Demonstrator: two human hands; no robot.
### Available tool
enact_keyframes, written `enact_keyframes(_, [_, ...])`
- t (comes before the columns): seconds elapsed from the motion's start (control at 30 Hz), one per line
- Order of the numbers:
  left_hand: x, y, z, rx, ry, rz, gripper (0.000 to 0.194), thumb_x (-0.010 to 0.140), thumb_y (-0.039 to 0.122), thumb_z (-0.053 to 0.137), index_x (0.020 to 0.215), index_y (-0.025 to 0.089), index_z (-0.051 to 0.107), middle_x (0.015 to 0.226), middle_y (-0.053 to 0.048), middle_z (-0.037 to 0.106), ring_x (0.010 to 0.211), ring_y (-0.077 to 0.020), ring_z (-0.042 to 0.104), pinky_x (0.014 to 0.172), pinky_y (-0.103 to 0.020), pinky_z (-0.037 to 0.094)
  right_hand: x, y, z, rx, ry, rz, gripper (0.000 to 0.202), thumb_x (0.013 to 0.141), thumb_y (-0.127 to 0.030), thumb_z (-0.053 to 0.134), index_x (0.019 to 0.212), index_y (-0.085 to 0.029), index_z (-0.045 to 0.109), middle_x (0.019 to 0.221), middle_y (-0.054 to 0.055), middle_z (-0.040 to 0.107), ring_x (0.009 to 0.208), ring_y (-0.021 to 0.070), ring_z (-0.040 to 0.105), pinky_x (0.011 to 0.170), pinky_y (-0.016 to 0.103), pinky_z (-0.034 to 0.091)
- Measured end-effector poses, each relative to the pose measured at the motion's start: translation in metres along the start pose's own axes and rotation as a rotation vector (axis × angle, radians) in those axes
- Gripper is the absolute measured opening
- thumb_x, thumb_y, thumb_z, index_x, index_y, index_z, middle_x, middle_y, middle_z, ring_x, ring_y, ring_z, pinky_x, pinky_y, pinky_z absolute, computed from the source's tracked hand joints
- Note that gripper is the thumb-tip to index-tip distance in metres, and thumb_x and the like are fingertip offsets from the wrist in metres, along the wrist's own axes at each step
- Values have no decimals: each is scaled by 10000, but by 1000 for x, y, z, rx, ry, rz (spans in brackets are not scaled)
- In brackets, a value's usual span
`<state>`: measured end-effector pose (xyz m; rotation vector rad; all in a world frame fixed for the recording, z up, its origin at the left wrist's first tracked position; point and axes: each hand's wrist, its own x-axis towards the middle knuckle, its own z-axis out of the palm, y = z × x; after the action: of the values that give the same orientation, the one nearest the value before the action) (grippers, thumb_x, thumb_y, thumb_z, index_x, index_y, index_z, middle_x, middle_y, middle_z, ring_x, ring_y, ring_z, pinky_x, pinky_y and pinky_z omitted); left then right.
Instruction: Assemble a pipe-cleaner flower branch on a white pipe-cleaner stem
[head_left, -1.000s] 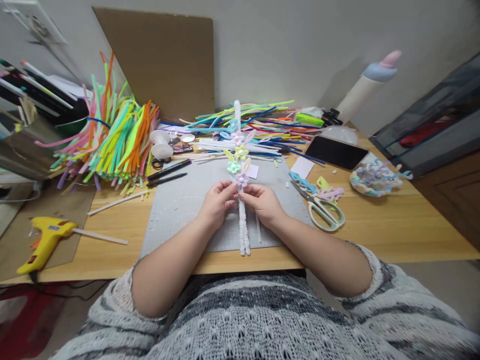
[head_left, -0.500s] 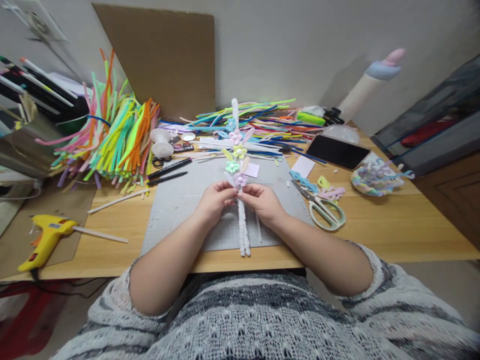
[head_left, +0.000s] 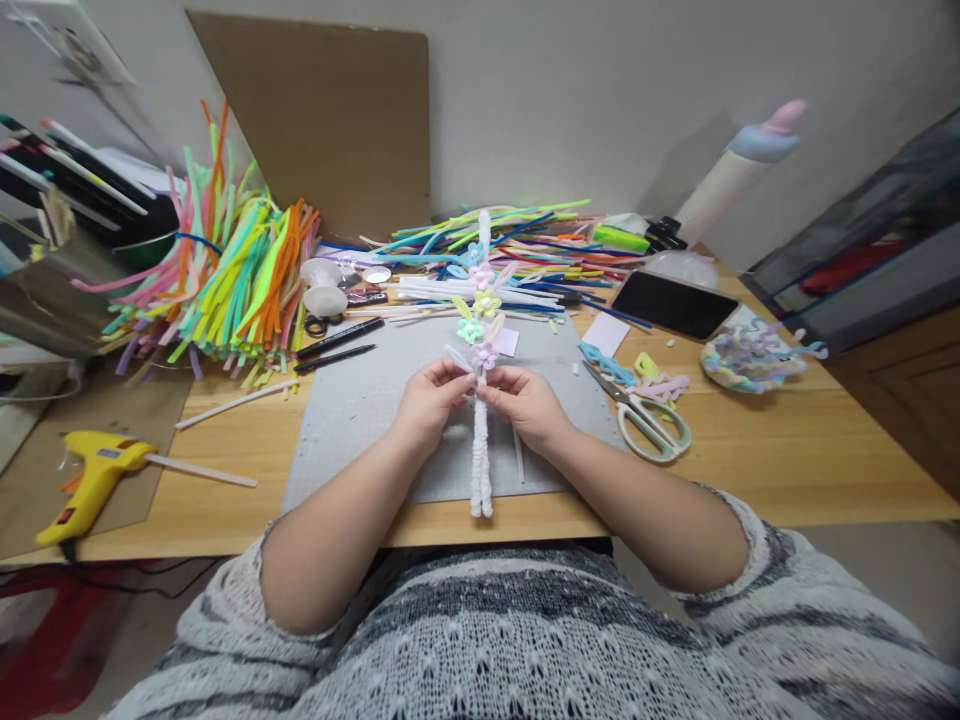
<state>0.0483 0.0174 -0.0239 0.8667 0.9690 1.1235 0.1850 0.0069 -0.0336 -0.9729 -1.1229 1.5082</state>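
Between my hands is a pipe-cleaner headband point(head_left: 481, 450), a long white wrapped loop with its two ends side by side toward me. Pastel flowers point(head_left: 485, 303) in blue, pink, yellow, green and lilac, with small leaves, run up its far half. My left hand point(head_left: 433, 402) pinches it from the left just below the lilac flower; my right hand point(head_left: 525, 402) pinches it from the right at the same height. The fingertips hide the exact point of contact. A grey cutting mat point(head_left: 352, 440) lies beneath, with a thin white stick point(head_left: 519, 455) right of the headband.
A yellow glue gun point(head_left: 101, 475) lies left, near a bundle of colourful pipe cleaners point(head_left: 247, 280). Scissors point(head_left: 649, 425), a phone point(head_left: 675, 303) and a pastel braided piece point(head_left: 754, 358) are on the right. Loose pipe cleaners point(head_left: 487, 240) and black pens point(head_left: 341, 337) lie behind.
The headband has tilted slightly: its far flowered end has swung right and its near ends a little left. Both hands keep their pinch in nearly the same place.
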Motion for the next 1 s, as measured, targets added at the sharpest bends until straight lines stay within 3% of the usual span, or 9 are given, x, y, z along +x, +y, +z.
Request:
enact_keyframes(0.27, [-3, 3, 1, -49, -73, -45, 246, 574, 241, 733, 730, 133, 575, 679, 7, 574, 580, -78, 524, 498, -190, 417, 0, 2, 0, -16, 38, -14, 280, 567, -339, 744, 727, -144, 622, 692, -7, 623, 647, 100, 554, 667, 256, 438])
enact_keyframes(0.57, [-1, 2, -1, 4, -54, -51, 232, 569, 249, 730, 675, 121, 568, 637, -1, 562, 557, -76, 525, 504, -194, 445, 0, 0, 1, -49, 48, -10, 266, 560, -339, 746, 677, -147, 604, 644, -21, 595, 619, 91, 526, 648, 254, 431])
enact_keyframes(0.8, [-1, 1, 1, 142, -28, 48, 254, 581, 282, 730, 674, 123, 555, 603, 9, 561, 524, -72, 516, 480, -187, 427, -1, 2, 1, -75, 4, -24, 265, 599, -349, 721, 719, -136, 620, 703, 11, 638, 665, 115, 569, 684, 271, 440])
enact_keyframes(1.0, [0, 1, -1, 84, -9, -14, 231, 561, 269, 743, 626, 118, 580, 578, 1, 579, 490, -71, 503, 494, -206, 417, 0, 4, 0, -44, 23, -14, 246, 581, -323, 731, 691, -141, 609, 652, -20, 602, 629, 94, 538, 661, 251, 420])
